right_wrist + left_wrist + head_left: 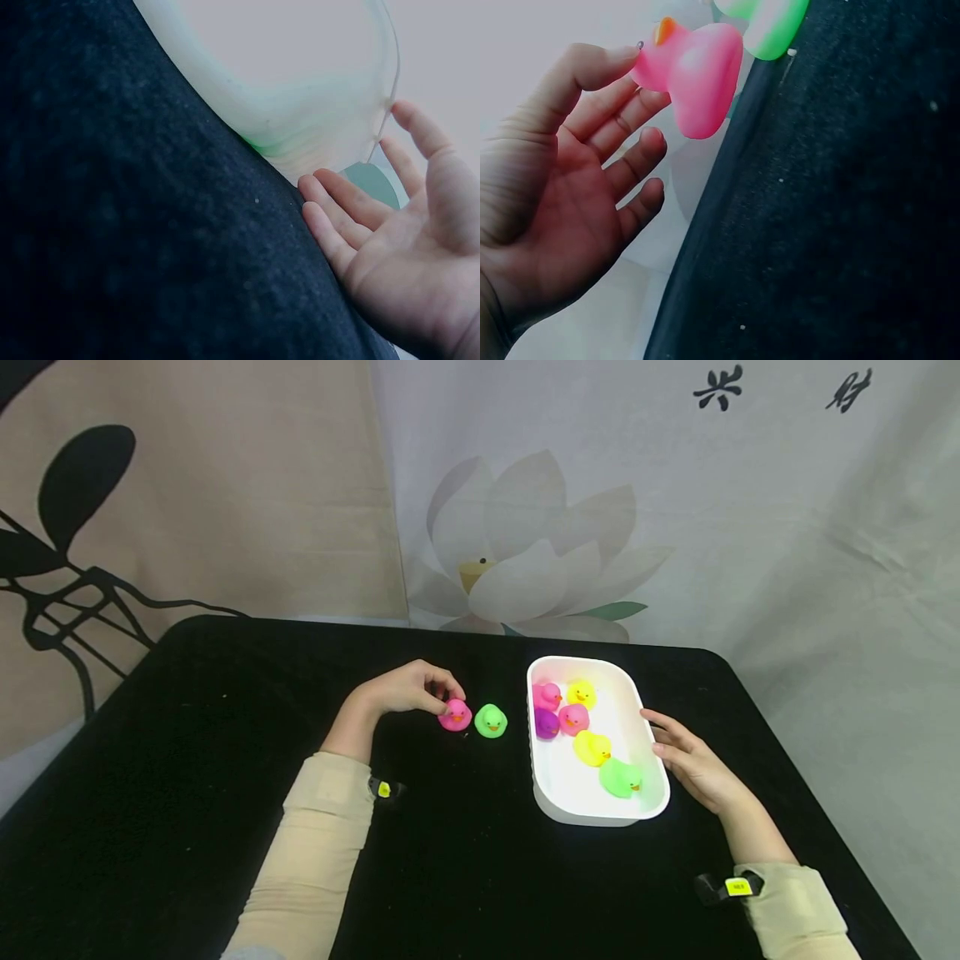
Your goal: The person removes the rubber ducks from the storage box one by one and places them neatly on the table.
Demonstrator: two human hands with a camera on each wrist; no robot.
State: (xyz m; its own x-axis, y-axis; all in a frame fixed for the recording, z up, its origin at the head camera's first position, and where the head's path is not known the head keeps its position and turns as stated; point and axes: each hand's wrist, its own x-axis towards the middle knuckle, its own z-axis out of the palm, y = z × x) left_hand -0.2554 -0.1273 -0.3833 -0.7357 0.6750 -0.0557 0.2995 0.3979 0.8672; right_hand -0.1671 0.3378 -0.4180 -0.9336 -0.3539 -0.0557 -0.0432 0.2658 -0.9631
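Observation:
My left hand (416,687) pinches a pink rubber duck (456,717) by its head, between thumb and fingertips, as the left wrist view shows. Just right of it a green rubber duck (491,721) stands on the black cloth. A white plastic bin (573,806) holds several ducks: pink (574,718), yellow (592,748), green (619,777) and purple (547,723). My right hand (693,764) lies along the bin's right side, its fairly straight fingertips touching the wall. From the right wrist camera, those fingers (349,206) meet the outside of the bin.
Black cloth covers the table (450,877), whose far edge runs close behind the bin. A pale curtain (637,527) with a printed lotus hangs beyond it. Dark wrist straps with yellow labels (738,887) sit at both cuffs.

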